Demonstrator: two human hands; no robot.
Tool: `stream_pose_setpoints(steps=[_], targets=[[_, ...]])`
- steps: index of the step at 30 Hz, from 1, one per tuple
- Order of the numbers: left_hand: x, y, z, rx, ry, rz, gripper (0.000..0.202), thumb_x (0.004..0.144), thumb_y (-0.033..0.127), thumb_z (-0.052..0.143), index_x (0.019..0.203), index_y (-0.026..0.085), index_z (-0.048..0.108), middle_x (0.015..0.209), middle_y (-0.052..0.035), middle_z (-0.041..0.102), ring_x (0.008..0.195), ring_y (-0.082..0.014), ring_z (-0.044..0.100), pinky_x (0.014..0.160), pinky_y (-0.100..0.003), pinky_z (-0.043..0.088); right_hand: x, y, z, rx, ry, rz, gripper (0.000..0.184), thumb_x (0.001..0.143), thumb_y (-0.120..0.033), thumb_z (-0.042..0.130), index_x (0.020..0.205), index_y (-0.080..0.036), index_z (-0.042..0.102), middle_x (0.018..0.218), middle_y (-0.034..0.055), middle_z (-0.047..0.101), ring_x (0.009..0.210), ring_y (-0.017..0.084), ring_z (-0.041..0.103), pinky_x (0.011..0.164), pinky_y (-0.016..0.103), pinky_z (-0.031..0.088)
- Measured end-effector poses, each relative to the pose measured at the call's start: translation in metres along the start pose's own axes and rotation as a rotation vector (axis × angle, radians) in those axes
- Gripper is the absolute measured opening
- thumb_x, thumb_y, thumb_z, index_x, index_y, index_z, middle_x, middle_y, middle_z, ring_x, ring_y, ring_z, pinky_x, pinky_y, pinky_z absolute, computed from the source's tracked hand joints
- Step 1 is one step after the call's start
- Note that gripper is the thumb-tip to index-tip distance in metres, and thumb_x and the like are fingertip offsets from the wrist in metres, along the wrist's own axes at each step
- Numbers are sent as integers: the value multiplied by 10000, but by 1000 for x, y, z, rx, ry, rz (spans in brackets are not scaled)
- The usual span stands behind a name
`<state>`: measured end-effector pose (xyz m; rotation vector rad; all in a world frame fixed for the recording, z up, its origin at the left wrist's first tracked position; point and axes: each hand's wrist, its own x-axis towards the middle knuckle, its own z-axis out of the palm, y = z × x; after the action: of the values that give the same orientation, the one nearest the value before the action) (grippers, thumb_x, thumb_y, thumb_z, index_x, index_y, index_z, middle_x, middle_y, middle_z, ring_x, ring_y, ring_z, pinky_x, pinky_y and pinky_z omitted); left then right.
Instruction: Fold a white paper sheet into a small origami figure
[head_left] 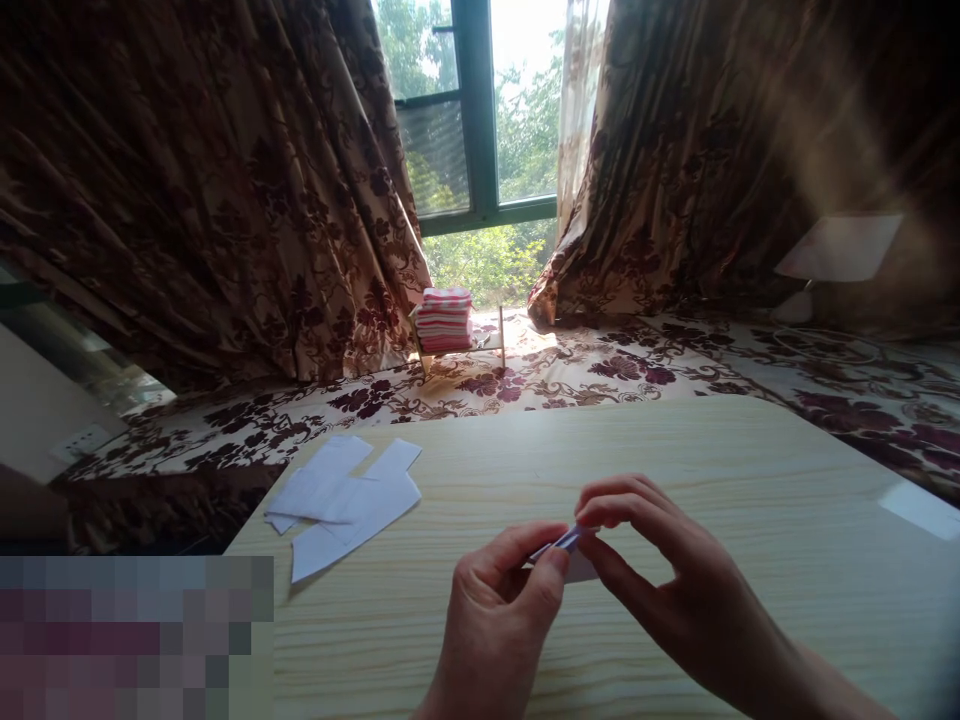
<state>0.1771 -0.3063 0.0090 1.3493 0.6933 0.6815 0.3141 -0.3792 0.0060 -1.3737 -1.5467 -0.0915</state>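
A small folded piece of white paper [571, 537] is held just above the tabletop, in the lower middle of the head view. My left hand [504, 598] is closed, pinching its near left end between thumb and fingers. At the far right end, the thumb and fingertips of my right hand [671, 560] close on the same paper. A paler flap hangs below the fold, and the fingertips hide part of it. Further left, several loose white paper pieces [352, 505] lie overlapping on the light wood-grain table [480, 460].
Behind the table, a ledge with floral cloth [630, 375] carries a small rack [501, 345] with folded pink-and-white cloths [444, 318]. A white lamp-like object [840, 248] stands at right. Patterned curtains [300, 180] flank a green-framed window [474, 120].
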Motion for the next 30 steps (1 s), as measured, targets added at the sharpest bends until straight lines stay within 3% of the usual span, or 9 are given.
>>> stream_pose_setpoints(steps=[4, 7, 10, 14, 16, 19, 23, 30], targets=[[0, -2, 1, 50, 8, -13, 227, 762, 264, 619, 931, 154, 722, 832, -66, 714, 874, -224, 627, 719, -265, 489, 0, 2, -2, 29, -38, 24, 114, 838, -114, 549, 896, -211, 562, 834, 27, 578, 772, 154, 552, 651, 271, 491], [-1, -1, 1, 89, -49, 4, 227, 796, 246, 575, 942, 159, 725, 846, -65, 705, 881, -215, 622, 763, -269, 478, 0, 3, -4, 32, -95, 8, 118, 850, -95, 525, 825, -209, 543, 802, 24, 572, 778, 158, 544, 659, 279, 480], [-1, 0, 0, 193, -128, 117, 227, 838, 235, 527, 907, 187, 738, 896, -54, 676, 884, -188, 601, 799, -256, 453, -1, 5, -4, 9, -122, -22, 132, 854, -73, 508, 817, -198, 523, 792, 29, 567, 774, 162, 522, 664, 297, 462], [0, -1, -1, 447, -99, 289, 244, 851, 250, 520, 771, 183, 741, 749, -37, 595, 744, -151, 554, 707, -238, 427, -3, 8, -2, -19, -107, -75, 132, 855, -66, 505, 818, -191, 526, 783, 27, 567, 771, 160, 505, 676, 304, 442], [1, -2, -2, 488, -78, 322, 257, 854, 237, 513, 729, 171, 727, 689, -27, 562, 682, -139, 530, 652, -233, 411, -4, 10, 0, 10, -110, -16, 103, 864, -106, 516, 819, -196, 536, 801, 24, 569, 791, 157, 515, 692, 296, 445], [3, -5, -4, 464, -66, 311, 267, 863, 232, 495, 733, 167, 719, 675, -21, 549, 652, -132, 513, 613, -229, 397, -3, 11, 1, 118, -134, 210, 49, 885, -213, 513, 881, -206, 561, 890, 28, 574, 809, 145, 548, 699, 271, 462], [4, -6, -6, 413, -49, 307, 269, 869, 232, 488, 746, 161, 716, 691, -25, 546, 672, -135, 514, 618, -228, 400, -2, 10, 1, 261, -214, 461, 181, 889, -351, 493, 845, -197, 578, 836, 16, 581, 722, 134, 562, 640, 255, 456], [1, -3, -4, 396, -141, 312, 265, 869, 228, 483, 704, 160, 679, 721, -25, 553, 709, -132, 521, 659, -220, 400, -2, 6, -1, 315, -250, 484, 280, 871, -394, 509, 714, -178, 591, 719, 15, 554, 642, 133, 519, 570, 254, 410]])
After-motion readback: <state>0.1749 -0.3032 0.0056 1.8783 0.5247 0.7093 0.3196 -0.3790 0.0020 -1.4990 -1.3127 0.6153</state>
